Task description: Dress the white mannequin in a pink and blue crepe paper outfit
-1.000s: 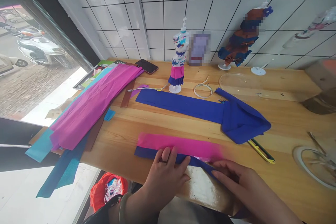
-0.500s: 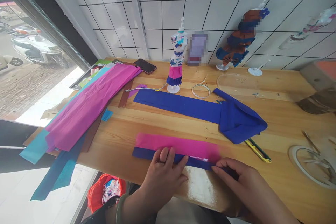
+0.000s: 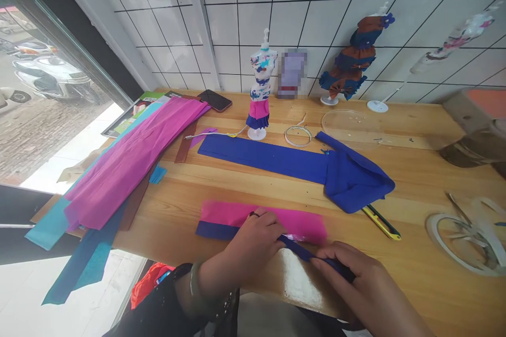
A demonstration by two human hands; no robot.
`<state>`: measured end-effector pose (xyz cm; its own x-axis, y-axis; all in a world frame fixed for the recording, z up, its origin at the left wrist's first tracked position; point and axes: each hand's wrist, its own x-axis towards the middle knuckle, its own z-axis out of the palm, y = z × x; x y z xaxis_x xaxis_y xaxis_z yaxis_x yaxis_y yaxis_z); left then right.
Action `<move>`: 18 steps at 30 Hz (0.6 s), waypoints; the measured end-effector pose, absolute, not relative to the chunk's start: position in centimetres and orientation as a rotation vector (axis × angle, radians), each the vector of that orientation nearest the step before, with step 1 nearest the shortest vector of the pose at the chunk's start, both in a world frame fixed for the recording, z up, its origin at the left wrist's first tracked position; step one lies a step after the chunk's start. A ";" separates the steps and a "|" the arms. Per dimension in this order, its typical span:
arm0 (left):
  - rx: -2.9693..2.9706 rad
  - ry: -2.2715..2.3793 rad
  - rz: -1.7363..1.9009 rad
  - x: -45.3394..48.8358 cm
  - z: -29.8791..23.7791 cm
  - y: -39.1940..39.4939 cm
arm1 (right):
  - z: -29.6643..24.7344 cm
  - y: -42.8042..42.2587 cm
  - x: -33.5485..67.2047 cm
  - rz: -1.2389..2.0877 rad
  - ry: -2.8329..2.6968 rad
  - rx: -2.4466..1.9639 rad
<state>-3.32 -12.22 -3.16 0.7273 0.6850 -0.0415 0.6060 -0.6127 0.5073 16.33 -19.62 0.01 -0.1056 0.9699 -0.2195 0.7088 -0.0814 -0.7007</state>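
Note:
A pink crepe-paper strip lies flat near the table's front edge, with a dark blue crepe-paper strip along its near side. My left hand rests across both, fingers curled, thumb and forefinger closed on the blue strip. To its right, my right hand pinches the blue strip's other part, which is narrowed and lifted off the pink edge. Between the hands a shiny line shows on the pink paper. My palms hide some of the blue strip.
A longer blue strip with a folded end lies behind. A yellow cutter sits at right, near rolls of tape. Pink sheets overhang the left edge. Small dressed mannequins, a tape ring and a phone stand or lie farther back.
My left hand has gone from lying spread on the strips to curled fingers gripping. The blue strip's right part has been pulled toward me, away from the pink edge.

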 end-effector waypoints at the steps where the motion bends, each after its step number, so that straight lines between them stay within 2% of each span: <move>1: 2.429 0.964 0.201 -3.3 -3.1 -12.1 | 0.0 -19.7 16.2 1.011 -1.842 -1.806; 18: 2.423 0.978 0.099 -2.5 -2.2 -11.2 | -1.1 -19.0 17.7 1.036 -1.723 -1.883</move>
<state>-2.48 -11.15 -2.18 0.7366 0.6651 -0.1226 0.6271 -0.6038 0.4921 17.72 -19.00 -1.05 -0.0264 0.9654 -0.2594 0.6817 -0.1724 -0.7111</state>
